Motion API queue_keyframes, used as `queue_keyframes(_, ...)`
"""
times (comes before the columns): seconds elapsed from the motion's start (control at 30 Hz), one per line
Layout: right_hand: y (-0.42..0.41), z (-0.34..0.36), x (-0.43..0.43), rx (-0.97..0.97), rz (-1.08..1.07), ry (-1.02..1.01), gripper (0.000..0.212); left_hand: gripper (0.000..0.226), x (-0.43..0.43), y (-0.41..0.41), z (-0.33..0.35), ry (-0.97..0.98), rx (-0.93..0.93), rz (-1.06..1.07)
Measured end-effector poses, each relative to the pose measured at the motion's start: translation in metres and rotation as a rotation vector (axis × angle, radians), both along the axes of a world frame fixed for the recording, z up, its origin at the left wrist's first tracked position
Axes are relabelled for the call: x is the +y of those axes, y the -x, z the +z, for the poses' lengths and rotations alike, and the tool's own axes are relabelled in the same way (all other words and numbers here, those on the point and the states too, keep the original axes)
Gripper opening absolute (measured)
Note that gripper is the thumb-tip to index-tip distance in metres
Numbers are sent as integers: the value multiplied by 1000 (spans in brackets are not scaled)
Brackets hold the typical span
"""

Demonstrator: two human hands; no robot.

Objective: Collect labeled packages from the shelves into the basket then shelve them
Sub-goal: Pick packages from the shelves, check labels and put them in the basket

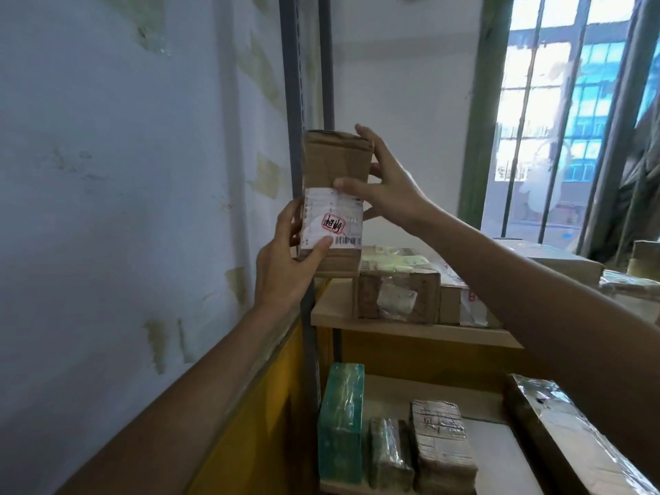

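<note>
1. A tall cardboard box (334, 166) stands upright between both hands, in front of a grey post (294, 83).
2. The left hand (285, 266) grips the box's lower left side, thumb pressed on its white label (332, 219), which bears a red stamp and a barcode.
3. The right hand (385, 187) holds the box's upper right edge, thumb on the front and fingers (368, 137) round the far side.
4. Just right of the box's base, a taped parcel (396, 294) sits on a wooden shelf (410, 330). Whether the box touches that shelf cannot be told.
5. Below the box, a green package (341, 423) stands upright.
6. A white wall (125, 173) lies left of the box and a barred window (557, 101) well to its right.
</note>
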State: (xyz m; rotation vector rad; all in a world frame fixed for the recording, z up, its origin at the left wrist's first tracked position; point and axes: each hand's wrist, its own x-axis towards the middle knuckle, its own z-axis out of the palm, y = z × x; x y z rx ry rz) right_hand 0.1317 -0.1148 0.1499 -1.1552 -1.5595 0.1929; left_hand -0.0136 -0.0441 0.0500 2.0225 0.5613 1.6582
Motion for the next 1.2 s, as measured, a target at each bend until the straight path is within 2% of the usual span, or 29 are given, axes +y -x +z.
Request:
queue_keyframes(0.07,-5,-1,-14,87,-22,-36,64,77,-8,0,-1,-51,67,-6)
queue_keyframes(0.17,-24,-4,-44,143,-115,-54,58,82,-22,-10,-5,-144,228,-8)
queue_keyframes(0.3,-59,-5,-96,173,-271,-213,59,67,-60,-54,3,-157,202,-68)
queue_keyframes(0.4,-87,-6,-146,183,-428,-331,64,65,-102,-100,4,-185,169,-128)
queue_keyframes(0.5,-120,-10,-205,95,-592,-375,79,65,-153,-146,-1,-193,136,-227)
queue_keyframes(0.6,-150,-24,-269,-155,-655,-243,89,62,-210,-191,-11,-163,108,-355)
queue_keyframes(0.67,-171,-42,-314,-197,-737,-168,93,59,-250,-221,-23,-146,104,-431)
queue_keyframes(0.77,-202,-76,-381,-25,-917,-91,91,60,-309,-264,-46,-62,116,-562)
queue_keyframes(0.87,-227,-120,-448,222,-1002,42,61,57,-370,-301,-76,-43,172,-658)
queue_keyframes(0.93,-240,-151,-491,273,-1097,81,49,55,-411,-323,-101,-44,220,-714)
queue_keyframes(1.1,-267,-221,-593,392,-1354,214,45,53,-507,-370,-174,131,436,-1006)
queue_keyframes(1.2,-274,-261,-631,507,-1418,234,45,51,-540,-388,-210,149,498,-1093)
